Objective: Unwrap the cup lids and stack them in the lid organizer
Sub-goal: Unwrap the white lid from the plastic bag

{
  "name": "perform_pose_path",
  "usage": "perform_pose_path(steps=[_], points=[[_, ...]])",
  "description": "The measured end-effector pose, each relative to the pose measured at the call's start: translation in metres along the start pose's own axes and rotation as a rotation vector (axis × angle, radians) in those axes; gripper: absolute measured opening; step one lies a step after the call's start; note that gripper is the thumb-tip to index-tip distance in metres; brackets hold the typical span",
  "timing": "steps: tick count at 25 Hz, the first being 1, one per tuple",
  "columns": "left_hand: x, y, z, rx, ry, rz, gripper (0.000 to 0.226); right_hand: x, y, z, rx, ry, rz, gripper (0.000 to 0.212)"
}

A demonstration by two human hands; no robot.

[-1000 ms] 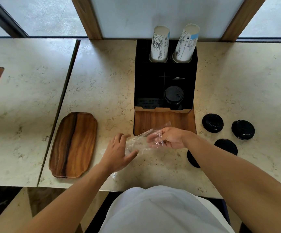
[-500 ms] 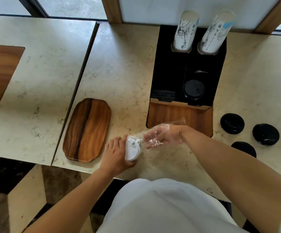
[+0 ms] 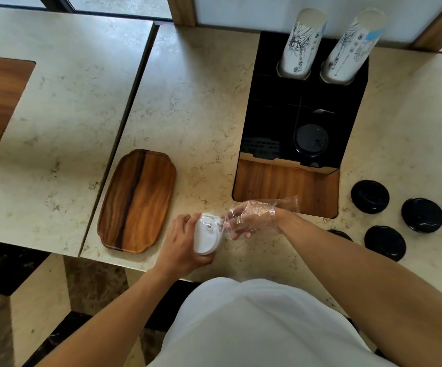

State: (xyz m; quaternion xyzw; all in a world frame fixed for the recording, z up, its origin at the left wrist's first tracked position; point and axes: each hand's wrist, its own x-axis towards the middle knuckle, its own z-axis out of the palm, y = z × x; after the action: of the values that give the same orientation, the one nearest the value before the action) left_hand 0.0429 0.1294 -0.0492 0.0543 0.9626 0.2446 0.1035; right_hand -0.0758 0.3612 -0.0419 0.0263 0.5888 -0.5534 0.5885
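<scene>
My left hand (image 3: 181, 247) grips a stack of white cup lids (image 3: 206, 237) near the counter's front edge. Clear plastic wrap (image 3: 261, 211) drapes over my right hand (image 3: 251, 221), which pinches the wrap just right of the white lids. The black lid organizer (image 3: 267, 107) stands behind my hands, with a stack of black lids (image 3: 311, 140) in one of its front compartments. Several loose black lids lie on the counter to the right, among them one (image 3: 370, 196), another (image 3: 422, 215) and a third (image 3: 385, 242); a further one (image 3: 340, 232) is partly hidden by my right forearm.
Two sleeves of paper cups (image 3: 303, 43) (image 3: 352, 47) stand in the organizer's back holes. A wooden tray (image 3: 137, 200) lies left of my hands. A wooden panel (image 3: 286, 186) sits before the organizer. The counter edge runs just under my left wrist.
The white lids have come out of the wrap into my left hand. The wrap has slid back over my right hand. The camera has shifted left and closer.
</scene>
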Motion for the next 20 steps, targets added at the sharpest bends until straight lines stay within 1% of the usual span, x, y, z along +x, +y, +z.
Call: perform_pose_path(steps=[4, 7, 9, 12, 16, 20], points=[[0.005, 0.007, -0.002, -0.059, 0.010, 0.015, 0.106, 0.000, 0.001, -0.003, 0.127, -0.048, -0.002, 0.020], [0.009, 0.010, -0.002, -0.094, -0.011, 0.017, 0.106, -0.003, -0.002, 0.000, 0.109, -0.030, -0.032, 0.008], [0.010, 0.010, -0.001, -0.098, -0.022, 0.020, 0.107, -0.007, -0.005, 0.002, 0.082, -0.039, -0.053, 0.010], [0.010, 0.007, 0.001, -0.088, -0.032, 0.027, 0.107, -0.011, -0.010, 0.006, 0.023, -0.024, -0.047, 0.005], [0.013, 0.007, 0.004, -0.054, -0.035, 0.064, 0.107, -0.007, -0.014, 0.016, -0.055, -0.016, -0.009, 0.014], [0.014, 0.007, 0.008, -0.018, -0.023, 0.081, 0.106, -0.002, -0.016, 0.021, -0.054, -0.013, 0.035, 0.023]])
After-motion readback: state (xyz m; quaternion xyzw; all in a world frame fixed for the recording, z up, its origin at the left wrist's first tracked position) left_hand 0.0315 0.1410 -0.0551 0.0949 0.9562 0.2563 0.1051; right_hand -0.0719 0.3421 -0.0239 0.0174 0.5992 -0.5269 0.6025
